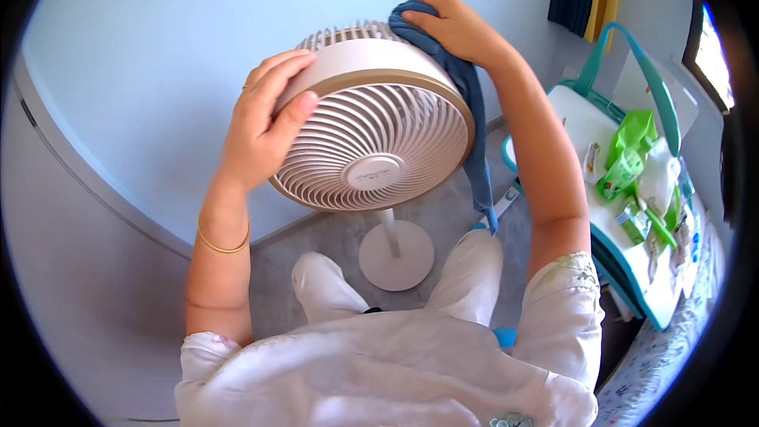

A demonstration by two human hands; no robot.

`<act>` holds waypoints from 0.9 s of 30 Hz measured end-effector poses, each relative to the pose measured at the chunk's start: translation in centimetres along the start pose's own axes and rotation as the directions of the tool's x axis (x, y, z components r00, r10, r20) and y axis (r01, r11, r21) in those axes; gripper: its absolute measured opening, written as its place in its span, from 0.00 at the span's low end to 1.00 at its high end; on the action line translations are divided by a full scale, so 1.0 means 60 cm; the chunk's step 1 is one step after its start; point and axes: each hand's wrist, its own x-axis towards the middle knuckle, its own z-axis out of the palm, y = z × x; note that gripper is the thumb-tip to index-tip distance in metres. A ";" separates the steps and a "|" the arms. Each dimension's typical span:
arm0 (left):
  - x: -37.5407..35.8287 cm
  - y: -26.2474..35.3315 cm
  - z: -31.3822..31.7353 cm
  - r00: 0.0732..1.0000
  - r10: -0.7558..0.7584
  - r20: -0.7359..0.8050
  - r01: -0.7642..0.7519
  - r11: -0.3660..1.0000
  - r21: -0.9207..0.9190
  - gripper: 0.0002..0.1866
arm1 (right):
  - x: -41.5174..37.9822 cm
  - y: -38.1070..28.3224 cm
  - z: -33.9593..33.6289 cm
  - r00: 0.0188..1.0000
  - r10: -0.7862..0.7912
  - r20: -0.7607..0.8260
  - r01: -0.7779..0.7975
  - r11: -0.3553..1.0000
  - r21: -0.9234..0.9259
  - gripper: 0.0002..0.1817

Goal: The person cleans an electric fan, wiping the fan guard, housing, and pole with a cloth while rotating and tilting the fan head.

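Note:
A white pedestal fan [375,142] with a gold-brown rim stands before me, its spiral front grille tilted toward me. My left hand [265,122] grips the left side of the fan's head, fingers along the white housing and thumb near the front rim. At the top right of the head, my right hand [455,28] is closed on a dark blue cloth [474,122]. The cloth is bunched against the rear grille, and its long end hangs down the fan's right side. Below, a round white base [397,257] rests on the floor between my knees.
To the right, a white and teal table [565,130] carries a green basket [621,174], bags and small items. A teal handle [652,87] arches above it. Pale blue wall [182,47] lies behind the fan. A white and blue stick-like object [502,204] is near my right knee.

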 end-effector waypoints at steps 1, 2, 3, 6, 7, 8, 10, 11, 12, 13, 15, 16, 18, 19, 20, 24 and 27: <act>-0.001 0.002 -0.006 0.997 -0.065 0.034 0.065 0.998 -0.011 0.19 | -0.001 0.008 0.007 1.000 0.013 -0.025 -0.012 0.999 0.045 0.18; 0.002 0.004 -0.014 0.993 -0.097 0.068 0.099 0.994 -0.034 0.20 | -0.008 0.012 0.008 0.997 0.065 -0.043 -0.060 0.993 0.105 0.19; 0.003 0.006 -0.022 0.986 -0.132 0.099 0.137 0.989 -0.052 0.20 | -0.019 0.014 0.010 0.992 0.112 -0.054 -0.102 0.980 0.169 0.19; 0.029 0.022 -0.024 0.955 -0.218 0.200 0.228 0.973 -0.027 0.25 | -0.070 0.043 0.024 0.972 0.210 -0.110 -0.162 0.926 0.341 0.18; 0.041 0.033 -0.012 0.950 -0.217 0.223 0.212 0.976 0.046 0.26 | -0.095 0.047 0.023 0.968 0.229 -0.099 -0.178 0.912 0.369 0.18; 0.055 0.042 0.002 0.946 -0.213 0.246 0.189 0.975 0.115 0.27 | -0.121 0.054 0.023 0.965 0.247 -0.090 -0.193 0.899 0.393 0.18; 0.092 0.059 0.020 0.883 -0.252 0.396 0.197 0.965 0.174 0.34 | -0.177 0.065 0.030 0.948 0.258 -0.186 -0.160 0.892 0.424 0.16; 0.108 0.062 0.025 0.844 -0.263 0.468 0.199 0.963 0.181 0.35 | -0.203 0.064 0.035 0.931 0.303 -0.203 -0.172 0.856 0.487 0.15; 0.123 0.065 0.030 0.798 -0.275 0.537 0.203 0.960 0.190 0.36 | -0.225 0.067 0.042 0.917 0.328 -0.227 -0.178 0.845 0.504 0.14; 0.139 0.072 0.034 0.747 -0.278 0.604 0.167 0.958 0.235 0.38 | -0.247 0.070 0.051 0.905 0.352 -0.237 -0.167 0.809 0.564 0.14; 0.152 0.058 0.035 0.721 -0.281 0.634 0.164 0.957 0.237 0.37 | -0.263 0.081 0.066 0.882 0.407 -0.239 -0.167 0.742 0.649 0.14; 0.157 0.052 0.039 0.707 -0.283 0.648 0.164 0.957 0.239 0.36 | -0.266 0.086 0.071 0.870 0.438 -0.229 -0.178 0.710 0.681 0.14; 0.156 0.049 0.044 0.706 -0.297 0.643 0.180 0.953 0.242 0.39 | -0.264 0.088 0.078 0.855 0.449 -0.260 -0.147 0.690 0.708 0.15; 0.156 0.046 0.040 0.707 -0.295 0.643 0.183 0.954 0.238 0.40 | -0.252 0.084 0.077 0.852 0.428 -0.302 -0.106 0.705 0.701 0.15; 0.159 0.044 0.040 0.699 -0.301 0.648 0.187 0.952 0.240 0.41 | -0.242 0.082 0.078 0.844 0.415 -0.339 -0.069 0.711 0.699 0.15; 0.157 0.053 0.042 0.701 -0.295 0.649 0.160 0.952 0.259 0.43 | -0.195 0.097 0.078 0.890 0.303 -0.342 -0.064 0.825 0.562 0.16; 0.151 0.062 0.045 0.710 -0.284 0.644 0.165 0.957 0.240 0.44 | -0.116 0.140 0.107 0.884 0.339 -0.323 -0.132 0.842 0.524 0.16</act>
